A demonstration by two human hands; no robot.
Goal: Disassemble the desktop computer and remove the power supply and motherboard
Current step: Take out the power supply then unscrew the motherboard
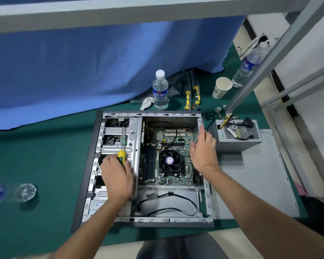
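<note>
Gripping a yellow-and-green screwdriver (121, 155) in the left hand (116, 176), its shaft pointing up over the drive cage (118, 135), a person leans over an open computer case (144, 167) lying flat on the green tabletop (36, 152). The right hand (203, 148), fingers straight and holding nothing, rests at the case's right wall. The motherboard (168, 156) still sits inside; the power supply (238, 134) lies outside, just right of the case, on the removed side panel (258, 182). A water bottle (160, 90) stands behind.
</note>
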